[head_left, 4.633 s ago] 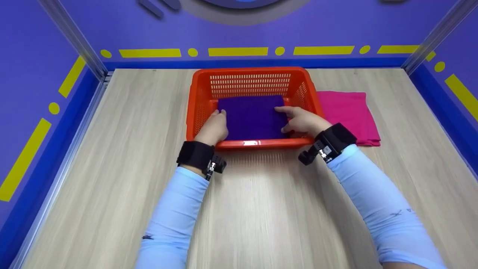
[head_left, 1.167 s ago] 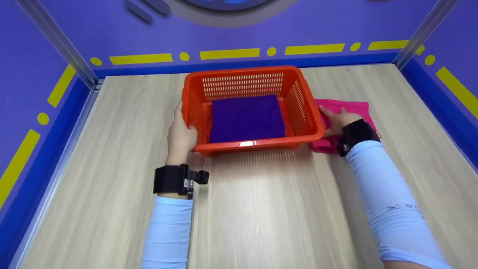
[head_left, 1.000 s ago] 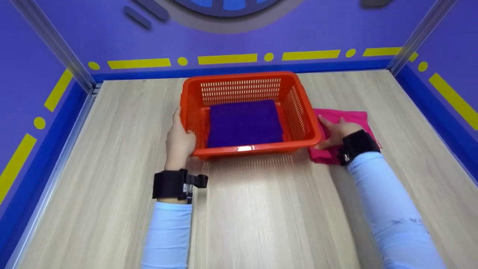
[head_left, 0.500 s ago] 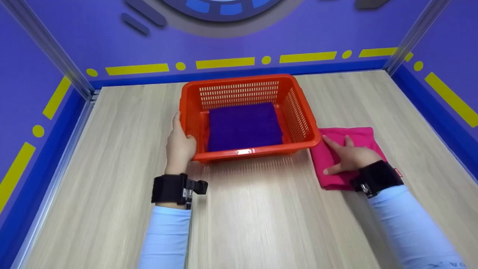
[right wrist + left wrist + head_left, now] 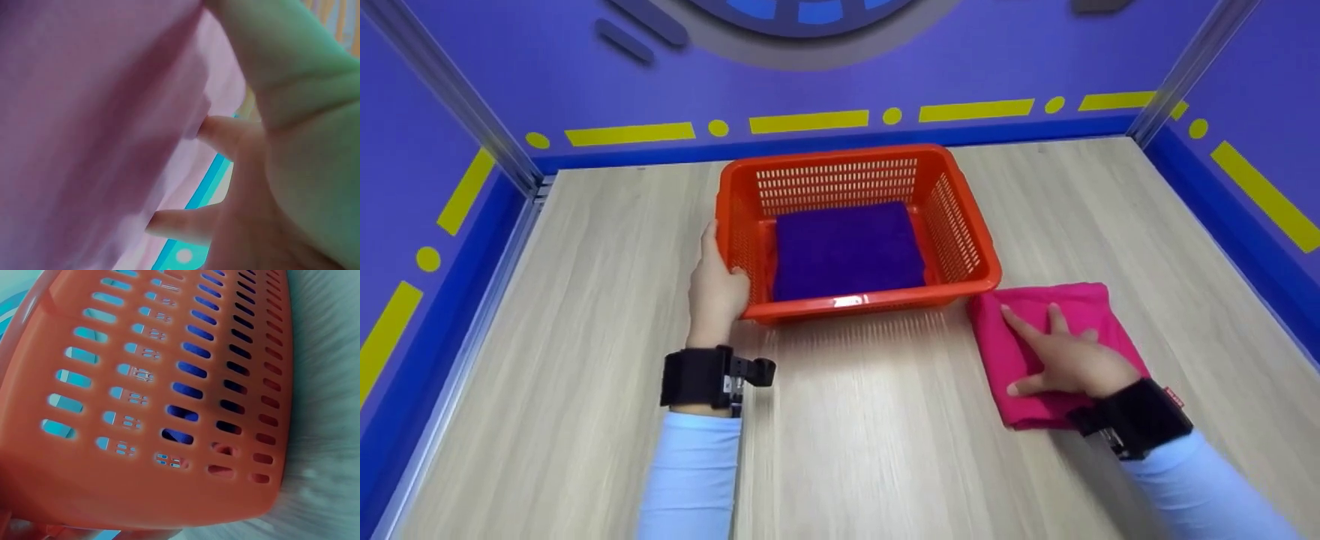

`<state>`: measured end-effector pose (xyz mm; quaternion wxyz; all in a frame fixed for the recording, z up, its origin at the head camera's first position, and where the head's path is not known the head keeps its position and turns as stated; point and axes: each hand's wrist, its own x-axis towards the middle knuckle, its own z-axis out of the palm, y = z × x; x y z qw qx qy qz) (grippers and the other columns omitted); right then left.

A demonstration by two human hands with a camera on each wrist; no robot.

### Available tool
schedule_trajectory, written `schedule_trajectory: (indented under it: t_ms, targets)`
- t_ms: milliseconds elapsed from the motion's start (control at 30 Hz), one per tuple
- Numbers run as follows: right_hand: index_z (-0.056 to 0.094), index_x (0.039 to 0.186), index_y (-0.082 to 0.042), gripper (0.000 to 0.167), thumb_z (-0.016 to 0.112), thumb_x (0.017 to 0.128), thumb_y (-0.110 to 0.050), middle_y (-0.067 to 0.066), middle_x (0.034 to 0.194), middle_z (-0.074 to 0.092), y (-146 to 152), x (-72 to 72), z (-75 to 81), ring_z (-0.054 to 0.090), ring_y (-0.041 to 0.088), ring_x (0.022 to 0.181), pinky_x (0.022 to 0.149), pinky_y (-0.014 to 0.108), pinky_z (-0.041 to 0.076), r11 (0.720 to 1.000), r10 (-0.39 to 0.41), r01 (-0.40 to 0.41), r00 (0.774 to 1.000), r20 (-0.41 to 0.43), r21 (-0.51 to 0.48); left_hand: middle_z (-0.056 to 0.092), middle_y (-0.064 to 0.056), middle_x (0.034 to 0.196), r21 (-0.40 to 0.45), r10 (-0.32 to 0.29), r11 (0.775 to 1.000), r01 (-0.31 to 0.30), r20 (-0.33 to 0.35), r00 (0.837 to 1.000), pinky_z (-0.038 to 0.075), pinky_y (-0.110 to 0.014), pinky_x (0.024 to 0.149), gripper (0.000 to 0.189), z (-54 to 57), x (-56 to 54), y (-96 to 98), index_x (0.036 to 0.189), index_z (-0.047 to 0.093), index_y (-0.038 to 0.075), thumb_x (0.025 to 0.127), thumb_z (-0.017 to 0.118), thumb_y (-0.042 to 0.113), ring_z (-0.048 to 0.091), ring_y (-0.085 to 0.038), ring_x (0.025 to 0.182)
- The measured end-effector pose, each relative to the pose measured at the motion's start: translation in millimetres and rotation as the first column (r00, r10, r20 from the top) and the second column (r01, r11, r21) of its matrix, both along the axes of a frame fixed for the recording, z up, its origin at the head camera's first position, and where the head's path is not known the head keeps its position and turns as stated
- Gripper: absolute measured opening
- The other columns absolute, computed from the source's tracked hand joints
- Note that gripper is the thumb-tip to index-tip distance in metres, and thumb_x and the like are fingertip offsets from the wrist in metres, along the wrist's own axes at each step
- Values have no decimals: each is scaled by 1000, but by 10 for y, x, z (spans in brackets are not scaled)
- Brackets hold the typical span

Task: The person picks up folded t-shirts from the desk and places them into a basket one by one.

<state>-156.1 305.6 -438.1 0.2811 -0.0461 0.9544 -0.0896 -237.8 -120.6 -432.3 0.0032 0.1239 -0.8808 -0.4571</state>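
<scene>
In the head view, a red plastic basket (image 5: 840, 304) with slotted walls stands near the back of the table. A folded dark purple cloth (image 5: 847, 251) lies flat inside it. My left hand (image 5: 716, 296) holds the basket's left side, its fingers along the outer wall and its thumb at the rim. To the basket's front right lies a folded pink cloth (image 5: 1012, 352) with a small red tag. My right hand (image 5: 1072, 360) rests on that cloth with fingers spread. In the right wrist view, the fingertips touch the cloth (image 5: 101, 112), which shows in folds.
Pale wood-grain table (image 5: 847, 435) spreads in front of the basket. A purple wall (image 5: 1020, 67) with yellow marks stands close behind the basket, and side walls rise at left and right.
My right hand has come out of the basket and onto the pink cloth, which has slid toward me with it. My left hand has moved from the purple cloth to the basket's left side.
</scene>
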Motion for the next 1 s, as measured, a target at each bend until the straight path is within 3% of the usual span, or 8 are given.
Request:
schedule_trajectory:
  t_ms: [200,267,400,533,800,1000]
  targets:
    - [14,163,-14,118,79,77,-62,52,151,2,-217,183,-19,25,85,114,80,87,36,999,44,-44,999,5,11,60,-23,99,-12,12,1000,-12,11,1000,45,-35,64,77,-9,38,-31,165,7,20,99,42,0,56,-32,75]
    - [15,164,-15,118,79,76,-62,51,151,2,-289,212,-14,27,85,114,79,85,38,998,53,-54,999,7,24,61,-22,100,-3,15,1000,-15,8,1000,46,-37,66,77,3,32,-29,165,8,20,99,43,0,56,-32,76]
    - [15,164,-15,118,78,77,-63,51,151,2,-416,256,-4,32,83,112,80,83,41,997,64,-65,998,8,48,61,-28,124,20,4,1000,-4,-8,1000,52,-44,81,77,19,1,-10,165,8,20,99,43,0,62,-36,95]
    - [14,164,-16,117,76,78,-66,52,150,4,-558,300,-27,36,81,111,81,81,43,995,72,-72,997,13,72,51,-24,146,33,9,999,-9,7,1000,51,-47,91,77,5,-2,-2,165,8,20,99,43,-1,60,-36,112]
    - [15,164,-19,116,74,77,-69,52,150,10,-869,325,-58,40,79,111,83,77,46,987,108,-106,994,-8,124,52,-23,144,43,15,999,-16,15,1000,51,-42,81,77,9,4,18,165,9,21,99,43,0,61,-34,105]
    - [14,164,-26,119,77,74,-69,47,155,8,-1196,323,-67,36,76,119,91,75,45,984,126,-124,992,-7,125,62,-24,121,54,23,998,-23,0,1000,47,-34,67,77,4,5,27,164,10,22,99,43,-1,59,-29,83]
